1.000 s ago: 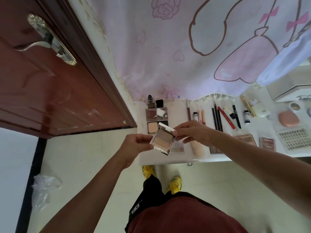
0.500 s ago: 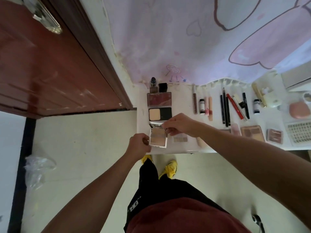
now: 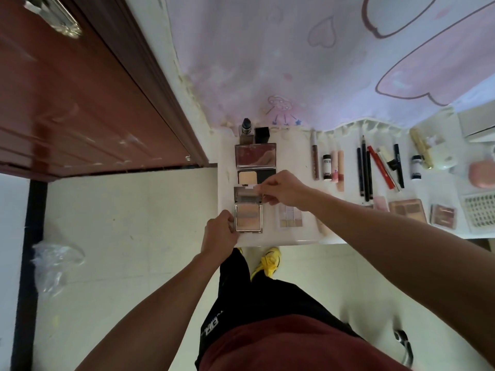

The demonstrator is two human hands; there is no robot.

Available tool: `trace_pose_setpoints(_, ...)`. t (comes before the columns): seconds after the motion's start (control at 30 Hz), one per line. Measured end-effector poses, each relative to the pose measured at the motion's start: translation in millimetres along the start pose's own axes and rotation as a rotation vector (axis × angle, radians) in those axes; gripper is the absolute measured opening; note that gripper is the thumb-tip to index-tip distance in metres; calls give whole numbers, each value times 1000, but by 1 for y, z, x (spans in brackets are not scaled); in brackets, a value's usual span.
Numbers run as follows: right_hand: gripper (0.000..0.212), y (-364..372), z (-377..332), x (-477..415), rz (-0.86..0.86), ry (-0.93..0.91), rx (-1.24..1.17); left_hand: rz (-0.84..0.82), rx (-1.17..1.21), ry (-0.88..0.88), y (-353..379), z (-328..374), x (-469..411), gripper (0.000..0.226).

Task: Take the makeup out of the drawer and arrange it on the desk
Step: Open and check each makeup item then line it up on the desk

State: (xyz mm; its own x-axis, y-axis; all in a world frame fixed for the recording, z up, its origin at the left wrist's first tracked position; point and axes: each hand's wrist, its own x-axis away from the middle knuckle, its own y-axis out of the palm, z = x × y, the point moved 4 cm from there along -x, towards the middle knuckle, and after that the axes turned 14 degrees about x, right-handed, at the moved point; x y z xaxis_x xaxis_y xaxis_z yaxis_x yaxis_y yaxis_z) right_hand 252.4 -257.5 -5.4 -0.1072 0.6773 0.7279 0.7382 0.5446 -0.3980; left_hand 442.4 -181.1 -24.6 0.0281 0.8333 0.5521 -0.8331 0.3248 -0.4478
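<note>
Compact (image 3: 248,218) on desk (image 3: 226,145): left hand (image 3: 218,235) grips base, right hand (image 3: 284,192) lid.

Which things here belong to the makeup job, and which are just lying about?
Job: open compact, gripped at its base by the left hand, lid pinched by the right hand; desk; blush palette; pencils.
Lying about: plastic bag on the floor; door; pink cloth.

Both hands are holding the open compact (image 3: 248,218) on the desk (image 3: 294,145): left hand (image 3: 218,234) gripping its base, right hand (image 3: 284,190) pinching the lid.
</note>
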Motion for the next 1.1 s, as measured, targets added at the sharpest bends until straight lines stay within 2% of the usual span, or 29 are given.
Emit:
trace_pose_setpoints(0.13,31,-2,-2,-3,43,29,30,-19,-41,2,2,0,-3,24)
trace_pose_setpoints(0.27,38,-10,0,9,90,-10,196,-29,-83,-5,-1,0,-1,28)
trace_pose_setpoints(0.47,55,-36,32,46,291,-192,770,29,-117,-13,-10,6,4,26)
trace_pose_setpoints(0.53,68,-28,44,53,251,-240,968,38,-104,13,-12,12,7,22)
trace_pose_setpoints(0.63,90,-9,56,58,194,-284,1144,51,-72,45,-13,22,10,16)
trace_pose_setpoints(0.73,89,-1,62,60,215,-318,1228,47,-42,68,-13,32,15,12)
trace_pose_setpoints(0.87,74,1,62,55,269,-333,1285,48,-23,99,-16,39,23,11)
trace_pose_setpoints(0.97,73,-5,64,56,266,-308,1205,20,33,89,-16,46,26,12)
trace_pose_setpoints(1.03,77,-14,59,63,252,-242,1019,-20,131,64,-17,55,28,13)
trace_pose_setpoints(1.1,77,-27,52,74,211,-161,682,-69,273,37,-18,71,31,14)
